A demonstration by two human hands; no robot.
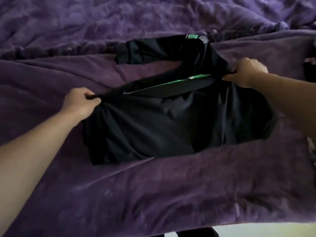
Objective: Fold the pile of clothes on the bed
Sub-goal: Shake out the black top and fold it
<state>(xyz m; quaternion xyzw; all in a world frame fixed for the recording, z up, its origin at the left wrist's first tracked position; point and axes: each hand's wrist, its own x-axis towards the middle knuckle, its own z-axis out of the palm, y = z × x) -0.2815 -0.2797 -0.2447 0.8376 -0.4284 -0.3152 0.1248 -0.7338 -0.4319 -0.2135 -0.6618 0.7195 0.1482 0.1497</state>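
Observation:
A black garment (171, 120) with green and white trim lies spread across the middle of the purple blanket (153, 194). One long sleeve runs off toward the far left, with a small green patch near the shoulder. My left hand (80, 101) pinches the garment's left edge. My right hand (246, 72) grips the fabric at its right upper corner. Between the two hands the cloth is pulled fairly taut, and a green-lined band shows along the upper fold.
The blanket is rumpled into ridges at the back. Bits of other clothing (311, 149) peek in at the right edge. The bed's near edge runs along the bottom, with pale floor (256, 231) beyond it.

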